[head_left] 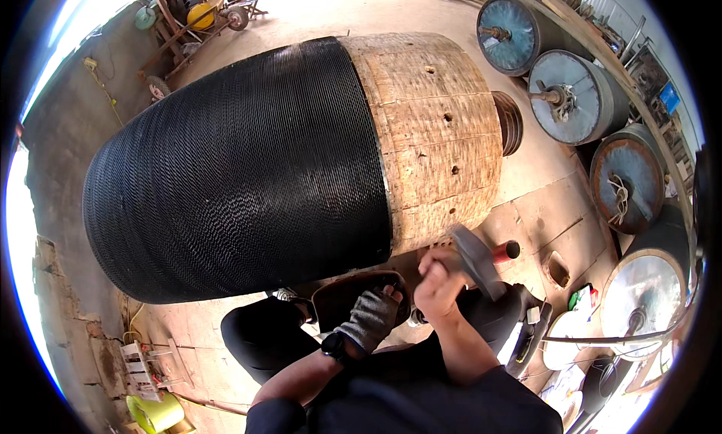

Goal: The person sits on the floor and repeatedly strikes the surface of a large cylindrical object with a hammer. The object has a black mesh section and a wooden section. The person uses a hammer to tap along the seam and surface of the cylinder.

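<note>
Lower centre: right hand (441,285) was clamped on hammer (478,262); left hand (371,317), grip indeterminable. Blue panel (668,98), right, was unreadable.

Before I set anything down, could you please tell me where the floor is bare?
Bare floor runs beyond the large drum and between its wooden end and the metal-ended rollers. The near side is crowded: tray, left hand, right hand, hammer, red tube.

Large barrel-shaped drum (301,159): ribbed black covering (233,178) at left, pale wooden surface (421,148) with holes at right. Bare right hand (441,283): grips a blurred dark-grey hammer (478,262). Left hand (372,316), grey fingerless knit glove (370,323): over a dark open-topped container (329,306). Grey-ended cylindrical rollers (568,92): four, far right.
</note>
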`<state>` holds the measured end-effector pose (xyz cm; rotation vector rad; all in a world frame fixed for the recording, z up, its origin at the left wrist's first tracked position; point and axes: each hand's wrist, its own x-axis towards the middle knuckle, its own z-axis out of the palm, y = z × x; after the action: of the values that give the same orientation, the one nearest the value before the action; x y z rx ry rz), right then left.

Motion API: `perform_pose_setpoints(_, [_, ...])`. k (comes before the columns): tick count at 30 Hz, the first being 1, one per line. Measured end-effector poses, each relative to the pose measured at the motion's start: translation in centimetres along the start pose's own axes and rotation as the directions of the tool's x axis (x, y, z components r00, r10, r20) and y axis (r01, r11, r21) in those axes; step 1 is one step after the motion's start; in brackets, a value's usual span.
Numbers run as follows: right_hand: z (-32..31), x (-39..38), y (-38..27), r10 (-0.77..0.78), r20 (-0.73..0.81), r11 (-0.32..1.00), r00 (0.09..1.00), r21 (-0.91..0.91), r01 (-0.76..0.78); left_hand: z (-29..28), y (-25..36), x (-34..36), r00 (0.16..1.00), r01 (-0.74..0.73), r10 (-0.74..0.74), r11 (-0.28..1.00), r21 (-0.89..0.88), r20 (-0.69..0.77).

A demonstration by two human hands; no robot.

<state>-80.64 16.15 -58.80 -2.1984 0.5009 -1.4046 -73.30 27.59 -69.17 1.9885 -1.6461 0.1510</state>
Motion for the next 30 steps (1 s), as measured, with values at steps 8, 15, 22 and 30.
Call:
perform_pose_setpoints(8, [-0.2, 0.1, -0.8, 0.022, 0.011, 0.994, 1.000, 0.105, -0.023, -0.7, -0.3, -0.5, 0.988, 0.034, -0.016, 0.993, -0.112, 0.153])
perform_pose_setpoints(15, [-1.4, -0.5, -2.2, 0.388, 0.104, 0.875, 0.916, 0.272, -0.402, -0.2, 0.9, -1.0, 0.977, 0.140, -0.160, 0.980, 0.142, 0.144])
perform_pose_setpoints(22, [-1.9, 1.4, -1.2, -0.024, -0.184, 0.966, 0.983, 0.250, 0.070, -2.2, 0.5, 0.5, 0.993, 0.079, -0.063, 0.984, -0.161, 0.105])
perform_pose_setpoints(30, [-0.1, 1.5, -0.3, 0.331, 0.237, 0.924, 0.913, -0.278, -0.263, -4.3, 0.0, 2.0, 0.992, 0.123, -0.118, 0.965, -0.233, 0.037])
